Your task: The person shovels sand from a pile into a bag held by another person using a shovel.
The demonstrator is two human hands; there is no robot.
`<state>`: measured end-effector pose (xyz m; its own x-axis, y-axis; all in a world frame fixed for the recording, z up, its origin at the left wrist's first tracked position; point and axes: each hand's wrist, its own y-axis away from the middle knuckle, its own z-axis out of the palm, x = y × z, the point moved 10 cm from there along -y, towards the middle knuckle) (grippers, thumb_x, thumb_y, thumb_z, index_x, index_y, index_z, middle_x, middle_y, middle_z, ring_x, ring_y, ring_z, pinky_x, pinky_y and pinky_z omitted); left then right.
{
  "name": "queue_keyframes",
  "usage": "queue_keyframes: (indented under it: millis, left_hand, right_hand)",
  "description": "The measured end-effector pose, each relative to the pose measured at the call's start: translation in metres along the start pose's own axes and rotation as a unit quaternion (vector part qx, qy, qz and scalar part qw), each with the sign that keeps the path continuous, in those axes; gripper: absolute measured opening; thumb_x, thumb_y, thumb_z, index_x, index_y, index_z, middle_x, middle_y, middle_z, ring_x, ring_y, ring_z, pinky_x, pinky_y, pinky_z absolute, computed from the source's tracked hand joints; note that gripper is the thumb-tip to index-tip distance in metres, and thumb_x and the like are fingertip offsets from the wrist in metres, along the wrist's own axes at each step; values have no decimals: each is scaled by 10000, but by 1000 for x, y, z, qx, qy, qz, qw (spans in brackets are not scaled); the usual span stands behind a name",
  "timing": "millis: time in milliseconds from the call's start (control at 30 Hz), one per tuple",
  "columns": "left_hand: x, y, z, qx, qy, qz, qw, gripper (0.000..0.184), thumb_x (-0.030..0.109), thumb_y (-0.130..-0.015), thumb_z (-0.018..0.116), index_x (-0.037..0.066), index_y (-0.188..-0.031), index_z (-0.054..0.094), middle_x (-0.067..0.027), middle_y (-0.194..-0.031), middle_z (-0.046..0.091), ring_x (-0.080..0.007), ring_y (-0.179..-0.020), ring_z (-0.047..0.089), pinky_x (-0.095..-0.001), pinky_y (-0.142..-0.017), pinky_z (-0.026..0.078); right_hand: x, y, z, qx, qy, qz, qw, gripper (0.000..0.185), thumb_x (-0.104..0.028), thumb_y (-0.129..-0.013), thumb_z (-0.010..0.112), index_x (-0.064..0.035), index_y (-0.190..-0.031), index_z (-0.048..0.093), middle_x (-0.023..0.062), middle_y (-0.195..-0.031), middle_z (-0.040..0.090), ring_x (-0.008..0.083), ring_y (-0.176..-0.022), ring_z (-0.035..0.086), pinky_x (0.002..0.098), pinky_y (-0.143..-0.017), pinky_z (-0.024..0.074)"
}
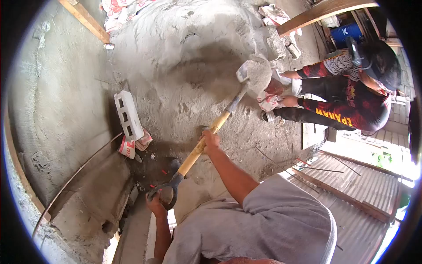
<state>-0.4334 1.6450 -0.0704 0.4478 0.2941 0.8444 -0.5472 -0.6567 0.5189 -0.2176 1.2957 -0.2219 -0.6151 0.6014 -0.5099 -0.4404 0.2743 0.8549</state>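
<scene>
My left hand (156,204) is closed around the black D-shaped grip at the lower end of a shovel. Higher up, my right hand (211,140) wraps round the shovel's yellow shaft (192,157). Grey, sandy material lies on the shovel blade (256,75), which is beside a red and white sack (268,101). A co-worker (347,92) bends over on the right, with both hands at that sack. Part of the sack's opening is hidden.
A hollow concrete block (128,115) stands left of the shovel, by a crumpled sack (128,147). Grey material (193,66) is heaped beyond. Thin metal rods (323,169) and corrugated sheeting (347,189) are at lower right. Wooden beams (85,20) cross the top; a blue drum (347,35) stands upper right.
</scene>
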Motion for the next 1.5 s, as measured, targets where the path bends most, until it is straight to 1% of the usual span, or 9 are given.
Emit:
queue_keyframes:
  millis: [233,300,533,633,700,900,967,1233,1500]
  left_hand:
    - [64,27,63,-13,-107,-85,991,233,14,-773,682,49,-992,610,-54,-848,629,-176,-768,598,-340,-706,491]
    - [152,62,123,-123,-258,384,878,322,22,-666,729,40,-969,621,-72,-802,619,-219,-702,596,-355,-635,480]
    - [206,115,190,-312,-278,514,749,456,46,-480,752,40,-921,636,-94,-735,566,-310,-639,569,-384,-568,454]
    - [185,98,149,-289,-297,472,778,435,30,-497,759,35,-914,635,-92,-776,598,-301,-670,597,-388,-591,478]
    - [177,81,96,-161,-267,472,824,386,27,-547,764,21,-909,632,-111,-802,620,-320,-719,623,-378,-658,507]
    - [135,57,-47,-29,-199,194,960,235,35,-721,745,23,-920,621,-36,-778,628,-138,-663,584,-283,-615,472]
    - [95,52,-86,16,-53,1,998,195,52,-776,710,25,-946,620,-37,-759,611,-107,-611,534,-254,-571,437]
    - [23,44,-188,136,47,-107,984,204,98,-805,672,38,-979,584,-25,-569,501,-141,-425,481,-287,-414,387]
    - [-22,57,-172,284,97,-171,939,127,143,-810,656,56,-810,565,3,-544,442,-113,-411,444,-285,-384,357]
  right_hand:
    - [-67,13,-10,1,-95,32,995,163,-172,-741,653,-74,-738,523,96,-595,516,239,-494,519,385,-489,483]
    - [-107,17,5,-123,-171,14,977,207,-211,-774,625,-126,-668,469,65,-576,507,220,-503,507,363,-510,485]
    - [-153,4,10,-331,-404,51,852,236,-261,-879,620,-119,-734,501,-32,-616,458,109,-544,475,291,-549,453]
    - [-129,22,18,-273,-350,28,895,247,-288,-889,627,-114,-762,507,-28,-630,477,106,-548,481,290,-558,455]
    - [-106,49,31,-249,-284,-21,926,275,-319,-884,644,-103,-789,504,-3,-632,504,134,-556,506,316,-572,469]
    - [14,104,60,-142,-157,76,974,272,-303,-847,683,-94,-839,508,77,-721,554,221,-591,540,399,-612,506]
    - [49,93,75,-175,-116,67,975,245,-275,-840,688,-95,-824,522,91,-769,568,242,-609,551,413,-621,514]
    - [157,102,126,-32,108,158,981,149,-125,-802,645,-50,-719,547,121,-628,534,301,-552,558,434,-529,496]
    - [178,48,194,-133,146,206,958,150,-133,-851,615,-53,-740,555,97,-628,560,244,-514,579,416,-456,498]
